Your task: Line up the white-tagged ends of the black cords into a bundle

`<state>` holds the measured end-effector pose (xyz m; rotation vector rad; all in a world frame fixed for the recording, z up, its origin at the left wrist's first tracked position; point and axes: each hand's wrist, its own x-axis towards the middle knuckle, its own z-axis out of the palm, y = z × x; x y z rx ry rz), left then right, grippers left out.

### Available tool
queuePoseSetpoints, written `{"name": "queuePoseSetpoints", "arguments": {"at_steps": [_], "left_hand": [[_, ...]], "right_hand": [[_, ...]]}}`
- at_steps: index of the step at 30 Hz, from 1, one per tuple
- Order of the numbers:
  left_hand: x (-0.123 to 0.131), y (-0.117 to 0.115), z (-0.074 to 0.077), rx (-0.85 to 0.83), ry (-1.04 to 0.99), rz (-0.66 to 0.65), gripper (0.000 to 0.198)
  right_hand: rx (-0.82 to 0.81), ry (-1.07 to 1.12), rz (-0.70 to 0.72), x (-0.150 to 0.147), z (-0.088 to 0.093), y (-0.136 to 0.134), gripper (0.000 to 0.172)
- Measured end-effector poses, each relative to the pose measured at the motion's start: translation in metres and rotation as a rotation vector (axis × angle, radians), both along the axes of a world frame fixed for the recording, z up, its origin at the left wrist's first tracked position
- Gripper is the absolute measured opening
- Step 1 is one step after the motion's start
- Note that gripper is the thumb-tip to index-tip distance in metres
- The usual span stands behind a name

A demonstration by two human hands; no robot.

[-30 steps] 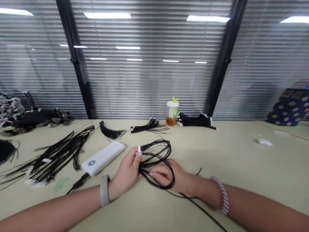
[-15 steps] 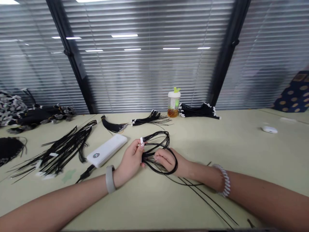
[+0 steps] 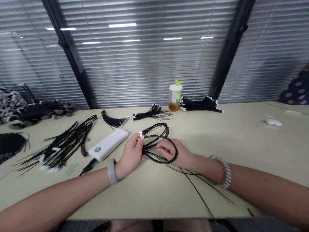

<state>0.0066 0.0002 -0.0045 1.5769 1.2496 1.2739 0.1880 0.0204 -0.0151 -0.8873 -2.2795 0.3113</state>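
A looped bundle of black cables [image 3: 166, 129] with a white connector [image 3: 141, 134] at one end is gripped by my left hand [image 3: 132, 151]. Its thumb and fingers press on the bundle just below the connector. My right hand [image 3: 172, 150] is inside the larger loop, fingers curled and closed on cables near the bundle; the exact strands between the fingertips are hard to see. One thick loop passes over the back of this hand. Loose cable tails [image 3: 196, 190] run under my right wrist toward the table's front edge, one reaching past it.
On the left are a white power bank [image 3: 108, 145] with a plugged-in cable and spread black cables [image 3: 70, 145]. Farther back are more cable bundles [image 3: 153, 112], [image 3: 200, 104] and a lidded cup [image 3: 174, 98]. A small white case [image 3: 273, 122] lies right on the table [image 3: 149, 196].
The view has tipped downward, bringing the table's front edge into sight. Both hands keep nearly the same place on the bundle; one cable tail has swung to hang past the edge.
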Motion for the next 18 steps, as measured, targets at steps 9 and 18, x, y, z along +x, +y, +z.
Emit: {"name": "queuePoseSetpoints", "arguments": {"at_steps": [9, 18], "left_hand": [[-0.0016, 0.0013, -0.0028, 0.038, -0.034, 0.023, 0.023], [0.0007, -0.0079, 0.0038, 0.080, -0.027, -0.002, 0.018]], "right_hand": [[-0.118, 0.119, 0.079, 0.0016, 0.0053, -0.0047, 0.012], [-0.612, 0.227, 0.239, -0.0061, 0.0064, -0.0075, 0.033]]}}
